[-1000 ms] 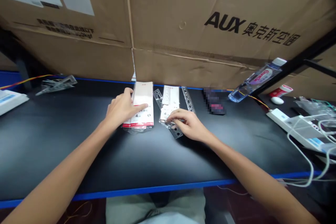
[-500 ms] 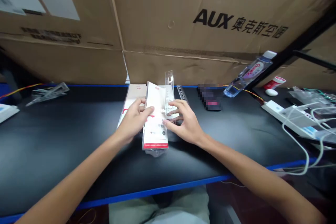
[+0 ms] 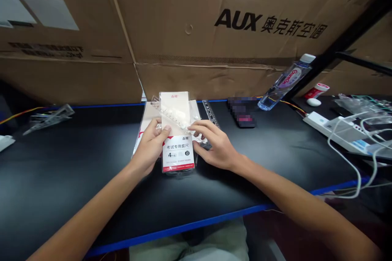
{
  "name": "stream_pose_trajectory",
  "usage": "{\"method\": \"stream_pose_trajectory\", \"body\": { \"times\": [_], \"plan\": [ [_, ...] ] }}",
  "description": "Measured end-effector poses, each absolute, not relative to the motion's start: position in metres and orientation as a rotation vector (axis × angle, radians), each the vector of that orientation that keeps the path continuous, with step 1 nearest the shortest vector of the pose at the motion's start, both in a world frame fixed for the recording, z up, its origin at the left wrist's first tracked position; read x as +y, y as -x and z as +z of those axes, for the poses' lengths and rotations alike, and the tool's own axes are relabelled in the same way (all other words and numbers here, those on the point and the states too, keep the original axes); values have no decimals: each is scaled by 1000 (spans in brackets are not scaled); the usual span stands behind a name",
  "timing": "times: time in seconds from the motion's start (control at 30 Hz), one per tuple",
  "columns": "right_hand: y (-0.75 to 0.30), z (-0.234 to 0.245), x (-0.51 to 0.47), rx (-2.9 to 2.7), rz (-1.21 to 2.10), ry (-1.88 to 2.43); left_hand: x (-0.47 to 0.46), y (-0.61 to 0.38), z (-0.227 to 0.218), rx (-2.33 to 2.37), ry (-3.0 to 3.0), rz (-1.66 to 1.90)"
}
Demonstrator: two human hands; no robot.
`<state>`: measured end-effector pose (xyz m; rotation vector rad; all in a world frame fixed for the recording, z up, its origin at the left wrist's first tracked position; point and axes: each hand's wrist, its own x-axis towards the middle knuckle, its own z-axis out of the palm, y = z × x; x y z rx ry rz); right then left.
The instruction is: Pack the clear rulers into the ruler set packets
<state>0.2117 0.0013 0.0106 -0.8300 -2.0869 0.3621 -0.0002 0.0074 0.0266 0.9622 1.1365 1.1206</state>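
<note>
At the front of my view, bare table point(image 3: 137, 204) runs up to the packet point(image 3: 176, 138), which sits in the middle between both hands. I have it in the left hand point(image 3: 150, 142), thumb on the face, fingers tucked behind the left edge. The right hand point(image 3: 216, 144) is half-curled, its fingertips at the lower end of a clear ruler point(image 3: 173, 118) slanting across the packet; I can't tell whether it pinches.

I judge the packet light, its card bendy and its plastic sleeve slippery, so I'd hold it by the side edges. The ruler looks thin and stiff, best taken by an end.

Half a second ago the ruler stood nearly upright along the packet's right side; now it lies diagonally over the face, and the print reads squarely.

Farther off, another packet point(image 3: 150, 113) lies behind, before the carton point(image 3: 196, 77).
</note>
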Motion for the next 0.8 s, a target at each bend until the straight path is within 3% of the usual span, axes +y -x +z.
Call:
{"method": "stream_pose_trajectory", "body": {
  "times": [0.37, 0.8],
  "plan": [
    [-200, 3, -9, -1664, 1056, 1071, 23, 12, 23, 1181, -591, 1336],
    [-201, 11, -15, -1598, 1310, 1039, 24, 18, 29, 1302, -791, 1314]
  ]
}}
